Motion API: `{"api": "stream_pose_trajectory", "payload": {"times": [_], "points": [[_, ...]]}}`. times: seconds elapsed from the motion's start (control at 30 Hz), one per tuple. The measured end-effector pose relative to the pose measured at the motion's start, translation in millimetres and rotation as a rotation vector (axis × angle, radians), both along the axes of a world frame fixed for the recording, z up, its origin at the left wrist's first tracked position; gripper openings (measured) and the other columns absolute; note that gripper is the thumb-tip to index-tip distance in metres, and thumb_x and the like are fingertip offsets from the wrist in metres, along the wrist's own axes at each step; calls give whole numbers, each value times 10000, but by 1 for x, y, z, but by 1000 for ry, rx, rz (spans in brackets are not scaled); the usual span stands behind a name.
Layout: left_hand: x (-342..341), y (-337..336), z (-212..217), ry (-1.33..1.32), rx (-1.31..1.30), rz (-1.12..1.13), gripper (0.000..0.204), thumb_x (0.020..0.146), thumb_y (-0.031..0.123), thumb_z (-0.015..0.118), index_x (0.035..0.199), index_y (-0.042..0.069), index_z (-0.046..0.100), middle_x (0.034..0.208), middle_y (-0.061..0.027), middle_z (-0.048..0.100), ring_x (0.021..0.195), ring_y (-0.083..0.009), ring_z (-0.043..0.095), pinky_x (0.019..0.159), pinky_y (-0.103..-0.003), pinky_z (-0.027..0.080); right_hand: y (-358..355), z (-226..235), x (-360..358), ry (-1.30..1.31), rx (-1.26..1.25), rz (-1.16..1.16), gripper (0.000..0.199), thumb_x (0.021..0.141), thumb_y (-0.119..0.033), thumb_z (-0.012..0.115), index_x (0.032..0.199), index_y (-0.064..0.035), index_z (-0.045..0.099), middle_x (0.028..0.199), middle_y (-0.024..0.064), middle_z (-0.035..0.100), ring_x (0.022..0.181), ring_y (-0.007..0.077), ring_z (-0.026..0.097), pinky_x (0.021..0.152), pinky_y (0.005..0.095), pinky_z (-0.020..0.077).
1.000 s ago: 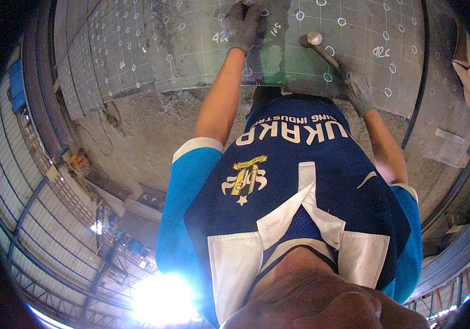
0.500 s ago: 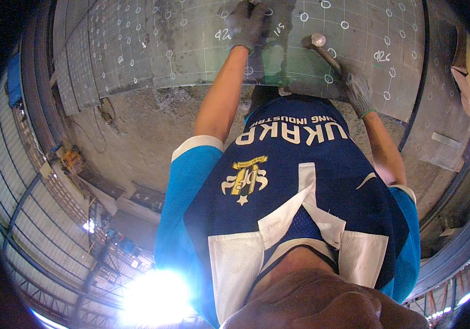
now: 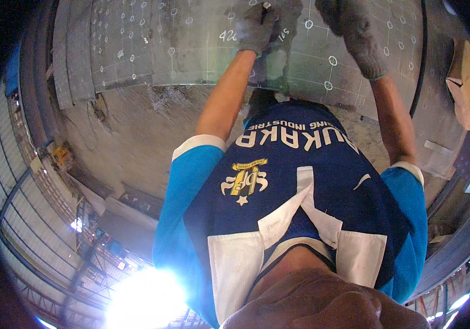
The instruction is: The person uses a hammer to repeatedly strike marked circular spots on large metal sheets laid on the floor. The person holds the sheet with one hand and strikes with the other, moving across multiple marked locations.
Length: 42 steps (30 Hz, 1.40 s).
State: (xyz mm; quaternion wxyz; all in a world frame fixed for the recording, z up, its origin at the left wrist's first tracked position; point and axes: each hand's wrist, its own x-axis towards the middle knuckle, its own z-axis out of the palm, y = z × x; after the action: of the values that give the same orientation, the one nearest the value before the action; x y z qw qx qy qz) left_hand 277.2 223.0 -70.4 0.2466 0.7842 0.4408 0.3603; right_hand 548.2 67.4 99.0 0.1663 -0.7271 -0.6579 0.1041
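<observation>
A dark grey steel plate [image 3: 199,63], marked with chalk circles, lines and written marks, spans the upper part of the view. My left hand [image 3: 254,30], in a grey work glove, is closed at the plate around what looks like a punch [image 3: 266,5]; only its small pale end shows above the fingers. To its right, my gloved right hand [image 3: 355,35] is over the plate with its fingers closed. The hammer it held half a second ago is now out of sight, past the top edge or behind the hand.
Bare, dusty ground [image 3: 136,126] lies between the plate and me. A torn cardboard box [image 3: 468,88] stands at the far right. A yellow machine [image 3: 61,156] is off to the left, and a bright light [image 3: 144,299] glares at lower left.
My right hand has swung up and forward, away from my body, carrying the hammer out of sight. My left hand has shifted slightly right, and a pale end now shows in its grip.
</observation>
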Motion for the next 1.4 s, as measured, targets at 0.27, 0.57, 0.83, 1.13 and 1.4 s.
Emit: {"api": "stream_pose_trajectory", "payload": {"times": [0.27, 0.57, 0.83, 1.13, 1.4], "points": [[11, -29, 108, 171, -204, -5, 496, 947, 504, 634, 1223, 96, 695, 1104, -164, 747, 1011, -392, 707, 874, -468, 546, 14, -61, 7, -244, 152, 333, 337, 984, -141, 595, 1307, -50, 617, 1200, 229, 671, 993, 364, 665, 901, 451, 536], [-19, -2, 56, 90, -26, 71, 419, 913, 389, 716, 1179, 65, 709, 1077, -141, 757, 954, -323, 726, 846, -425, 563, -79, -95, -17, 280, -110, 30, 373, 1028, -189, 531, 1370, -49, 575, 1208, 239, 657, 995, 435, 646, 825, 496, 530], [-64, 23, 84, -168, -230, 348, 329, 889, 279, 747, 1097, 25, 732, 1024, -105, 764, 912, -248, 717, 850, -373, 564, -112, -114, -9, 162, -67, 133, 389, 1049, -190, 411, 1350, -19, 589, 1218, 262, 664, 1029, 449, 659, 871, 503, 520], [-71, 24, 87, -182, -378, 373, 319, 882, 251, 756, 1096, 18, 717, 1005, -127, 754, 862, -205, 691, 788, -367, 557, -106, -101, -19, 67, -391, 120, 457, 984, -95, 456, 1432, -63, 539, 1374, 213, 616, 1238, 395, 601, 1053, 499, 466], [-68, 29, 73, -245, -439, 379, 342, 932, 252, 747, 1167, 10, 687, 1088, -97, 734, 929, -194, 659, 805, -349, 544, -116, -113, -15, 188, -178, 91, 544, 1096, -326, 220, 1408, -70, 586, 1338, 228, 635, 1210, 434, 589, 1059, 523, 410]]}}
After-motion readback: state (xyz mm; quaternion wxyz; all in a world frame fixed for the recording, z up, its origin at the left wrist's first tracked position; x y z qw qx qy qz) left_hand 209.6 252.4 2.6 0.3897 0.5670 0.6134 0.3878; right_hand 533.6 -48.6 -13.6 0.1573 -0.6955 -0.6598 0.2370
